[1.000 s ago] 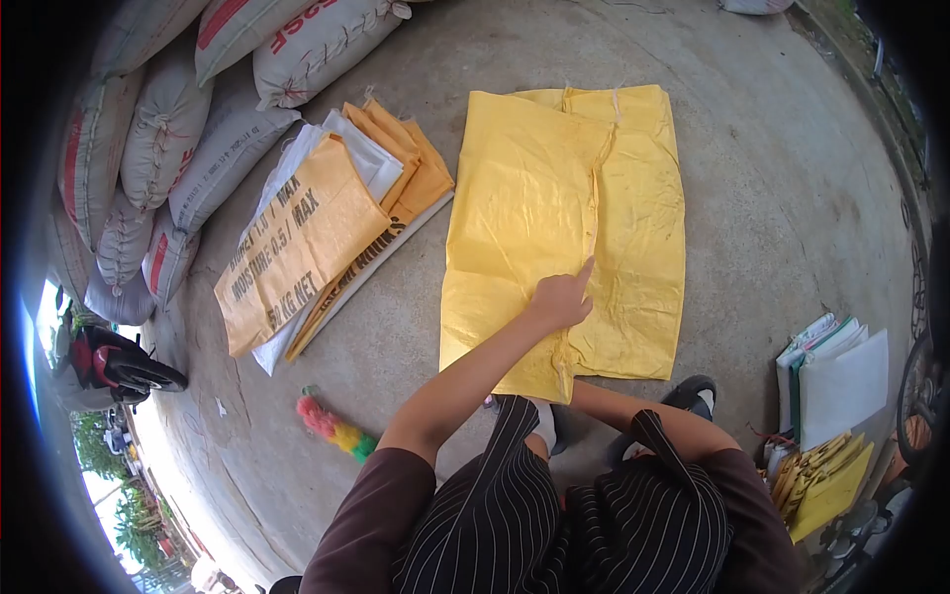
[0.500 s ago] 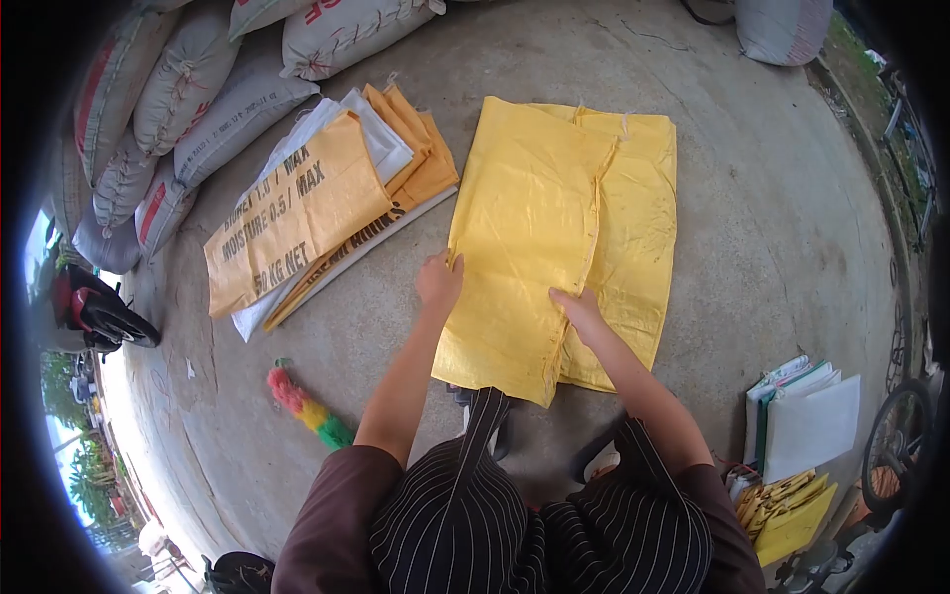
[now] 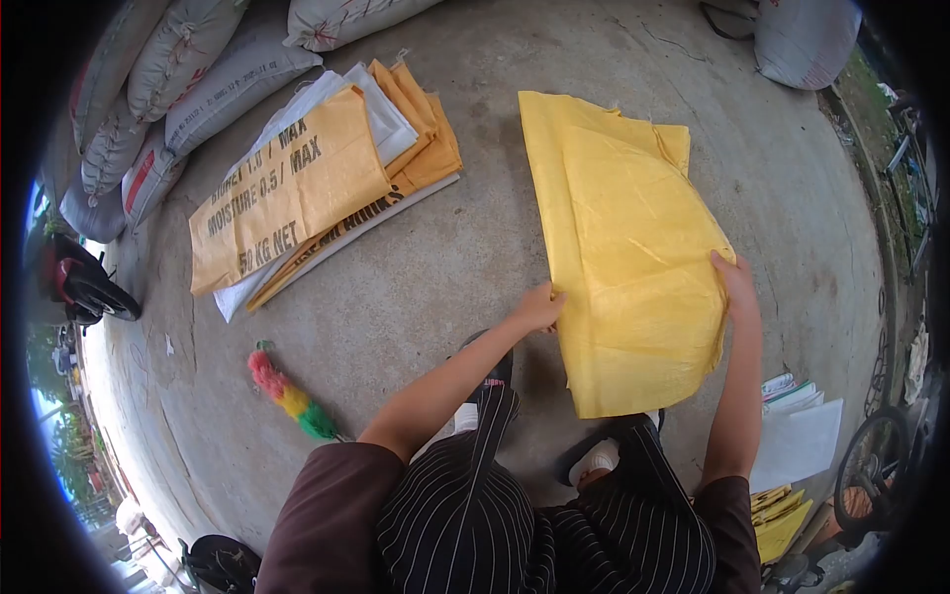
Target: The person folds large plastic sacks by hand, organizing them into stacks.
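A yellow woven sack [image 3: 633,257], folded over, is held in front of me above the concrete floor. My left hand [image 3: 539,307] pinches its left edge, a little below mid-height. On the opposite edge, my right hand [image 3: 730,282] grips the material, fingers closed on it. The sack's far end narrows toward a short flap at the upper right. To the left lies a stack of folded orange and white sacks [image 3: 297,188] with black print, apart from both hands.
Filled sacks [image 3: 237,94] are piled at the upper left; another filled sack [image 3: 807,45] stands upper right. A colourful duster [image 3: 292,398] lies left of my legs. Folded white sacks [image 3: 800,445] and yellow ones [image 3: 782,530] sit at lower right, near a bicycle wheel [image 3: 871,465].
The yellow sack has shifted right, and its right part is now folded in or lifted. Both hands moved right with it, my right hand now at the outer right edge.
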`<state>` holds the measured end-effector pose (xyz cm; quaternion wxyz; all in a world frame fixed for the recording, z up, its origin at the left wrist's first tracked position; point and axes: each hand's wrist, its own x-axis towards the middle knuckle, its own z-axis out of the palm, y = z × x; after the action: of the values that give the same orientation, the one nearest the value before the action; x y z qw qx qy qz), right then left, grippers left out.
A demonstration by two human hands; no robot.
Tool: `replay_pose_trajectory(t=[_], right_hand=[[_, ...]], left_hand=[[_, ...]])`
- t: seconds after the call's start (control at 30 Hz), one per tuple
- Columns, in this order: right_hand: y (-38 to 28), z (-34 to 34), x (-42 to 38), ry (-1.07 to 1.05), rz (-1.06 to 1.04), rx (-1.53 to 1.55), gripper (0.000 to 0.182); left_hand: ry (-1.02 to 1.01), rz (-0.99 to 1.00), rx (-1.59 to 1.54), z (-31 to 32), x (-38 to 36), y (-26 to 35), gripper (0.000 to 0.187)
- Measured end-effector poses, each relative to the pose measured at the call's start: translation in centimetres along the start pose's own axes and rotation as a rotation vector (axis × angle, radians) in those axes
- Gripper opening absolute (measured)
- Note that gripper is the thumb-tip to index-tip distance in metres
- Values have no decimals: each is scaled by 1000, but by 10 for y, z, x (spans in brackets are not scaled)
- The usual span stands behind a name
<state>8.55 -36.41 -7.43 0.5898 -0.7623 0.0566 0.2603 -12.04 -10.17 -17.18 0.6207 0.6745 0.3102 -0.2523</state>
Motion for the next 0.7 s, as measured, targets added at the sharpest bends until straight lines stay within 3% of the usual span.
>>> replay_pose_trajectory(t=[0.1, 0.17, 0.23, 0.33, 0.4, 0.43, 0.47, 0.5, 0.57, 0.63, 0.7], right_hand=[[-76, -20, -40, 81, -6, -51, 33], [-107, -18, -60, -7, -59, 10, 34], [-127, 19, -81, 5, -136, -157, 36], [-146, 100, -107, -301, -140, -324, 37], [-142, 160, -102, -644, -441, -396, 39], [-137, 194, -103, -702, -500, -506, 41], [-145, 223, -111, -904, -474, -459, 42], [-145, 254, -117, -954, -448, -484, 42], [-140, 311, -129, -834, -728, -513, 44], [-136, 361, -133, -823, -672, -428, 46], [-120, 399, -132, -837, -611, -331, 47]], left_hand=[[-251, -24, -130, 48, 7, 15, 47], [-362, -5, -201, 58, 7, 23, 49], [-205, -46, -201, 40, -3, 45, 53], [102, -9, -295, -18, -18, 56, 56], [214, 190, -436, -78, -22, 47, 56], [160, 318, -457, -114, -16, 33, 60], [42, 526, -451, -143, -44, 39, 66], [40, 518, -435, -169, -68, 44, 66], [218, 463, -685, -224, -104, 58, 69], [414, 400, -952, -266, -139, 71, 72], [432, 514, -835, -295, -169, 80, 73]])
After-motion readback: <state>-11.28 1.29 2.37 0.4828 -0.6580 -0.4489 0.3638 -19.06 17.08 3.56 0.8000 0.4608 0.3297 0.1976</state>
